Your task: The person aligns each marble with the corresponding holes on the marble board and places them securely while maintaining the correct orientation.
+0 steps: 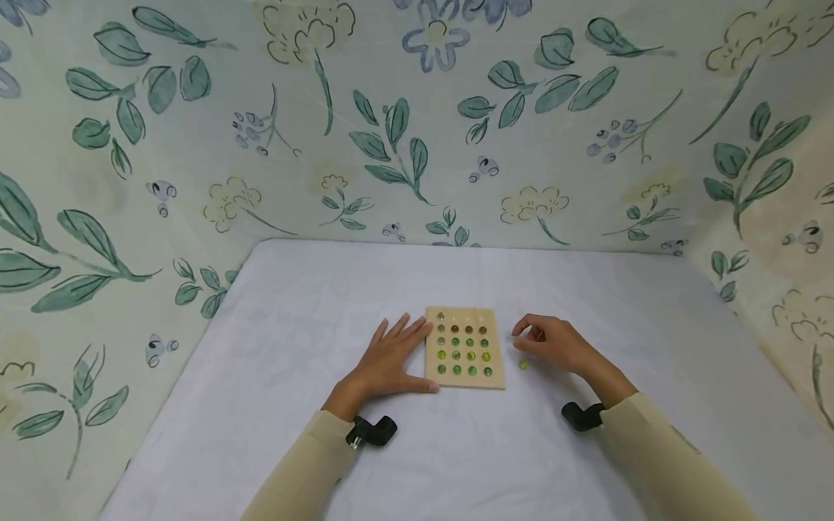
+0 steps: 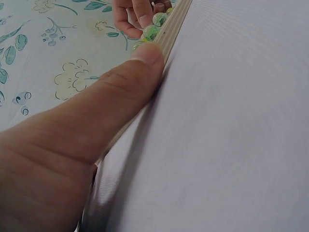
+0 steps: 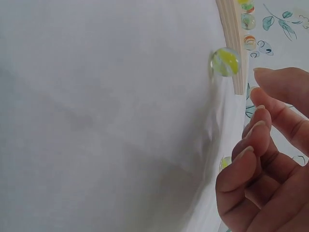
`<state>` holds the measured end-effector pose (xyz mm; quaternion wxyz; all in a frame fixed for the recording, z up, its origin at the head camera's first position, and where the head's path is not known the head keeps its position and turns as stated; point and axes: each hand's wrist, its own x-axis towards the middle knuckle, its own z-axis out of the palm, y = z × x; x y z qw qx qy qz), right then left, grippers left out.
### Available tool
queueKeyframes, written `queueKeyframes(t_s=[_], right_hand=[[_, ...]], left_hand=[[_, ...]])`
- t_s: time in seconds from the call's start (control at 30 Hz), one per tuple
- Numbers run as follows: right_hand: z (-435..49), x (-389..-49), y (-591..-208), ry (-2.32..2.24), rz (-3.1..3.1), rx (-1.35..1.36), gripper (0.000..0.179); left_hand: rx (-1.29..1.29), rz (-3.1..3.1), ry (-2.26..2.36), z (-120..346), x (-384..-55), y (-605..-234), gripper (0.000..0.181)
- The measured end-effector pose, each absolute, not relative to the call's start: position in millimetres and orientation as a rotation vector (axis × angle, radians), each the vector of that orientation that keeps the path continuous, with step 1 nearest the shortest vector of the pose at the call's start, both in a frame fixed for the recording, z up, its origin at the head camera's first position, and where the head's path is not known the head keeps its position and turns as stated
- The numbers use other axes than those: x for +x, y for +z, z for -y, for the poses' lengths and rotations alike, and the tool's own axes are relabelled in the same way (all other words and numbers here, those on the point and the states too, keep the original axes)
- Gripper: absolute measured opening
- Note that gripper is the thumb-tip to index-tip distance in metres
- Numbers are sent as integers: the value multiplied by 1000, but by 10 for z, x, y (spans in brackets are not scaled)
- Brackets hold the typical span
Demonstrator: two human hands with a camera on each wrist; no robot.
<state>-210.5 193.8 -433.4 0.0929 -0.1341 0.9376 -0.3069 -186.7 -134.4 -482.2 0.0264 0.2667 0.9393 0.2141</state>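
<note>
A square wooden board (image 1: 499, 376) lies on the white cloth, with several green, yellow and reddish-brown glass marbles in its round hollows. My left hand (image 1: 387, 365) rests at its left side, fingers spread and thumb at the near left corner. In the left wrist view the thumb (image 2: 120, 87) touches the board's edge. My right hand (image 1: 554, 341) hovers right of the board, fingers loosely bent, with a gap between thumb and index finger. A loose yellow-green marble (image 3: 226, 62) lies on the cloth near it. Another marble (image 3: 224, 163) is partly hidden behind the right fingers.
White cloth (image 1: 293, 304) covers the table. Beyond its far edge stands a floral-patterned backdrop (image 1: 417, 181), which also runs along both sides. A black wrist camera (image 1: 378, 430) sits at the left cuff and another black camera (image 1: 582, 417) at the right cuff.
</note>
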Motion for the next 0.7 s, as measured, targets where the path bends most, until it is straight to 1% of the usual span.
queueKeyframes(t_s=[0.33, 0.7], right_hand=[[-2003, -2001, -4367, -940, -2779, -434, 16], [-2004, -1899, -4401, -971, -2756, -424, 19]], left_hand=[[833, -2908, 678, 1338, -1871, -4870, 112], [811, -2912, 639, 1334, -1864, -4845, 111]])
